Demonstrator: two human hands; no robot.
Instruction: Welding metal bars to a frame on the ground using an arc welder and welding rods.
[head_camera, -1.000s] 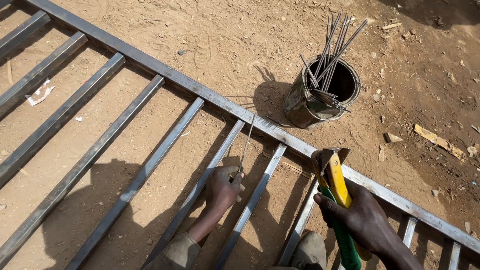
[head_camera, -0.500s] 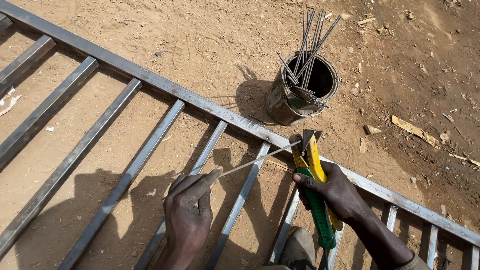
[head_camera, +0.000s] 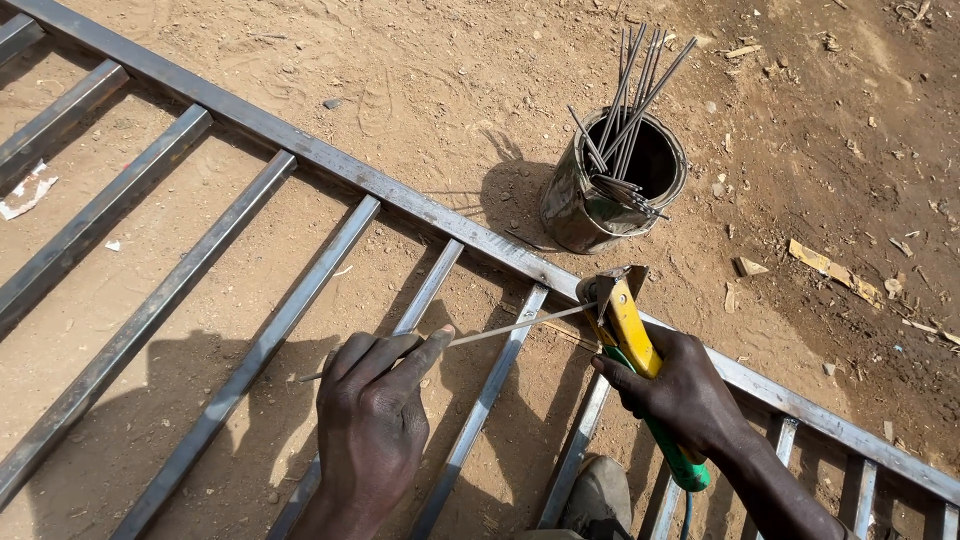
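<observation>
1. The setting is bare, sunlit dirt ground (head_camera: 420, 90), sandy brown and scattered with small stones and wood chips.
2. A large frame of grey metal bars (head_camera: 330, 160) lies flat on the ground. One long rail runs diagonally from the upper left to the lower right, and parallel cross bars branch off it toward the lower left.
3. A battered round metal can (head_camera: 585, 215) stands upright on the dirt just beyond the long rail, in the upper middle. A bundle of thin grey welding rods (head_camera: 635, 85) sticks up out of it and fans out toward the top.
4. The left hand (head_camera: 375, 420) reaches in from the bottom edge, over the cross bars. Its fingers are curled and its forefinger and thumb pinch a single thin welding rod (head_camera: 515, 327).
5. The right hand (head_camera: 685, 390) reaches in from the lower right, wrapped closed around the handle of an electrode holder (head_camera: 630, 330), a clamp tool with yellow and green grips.
6. The single rod lies nearly level above the bars, stretching between the two hands. Its far tip meets the metal head of the holder, just beside the long rail.
7. The toe of a dusty shoe (head_camera: 597, 495) shows at the bottom edge, between two cross bars.
</observation>
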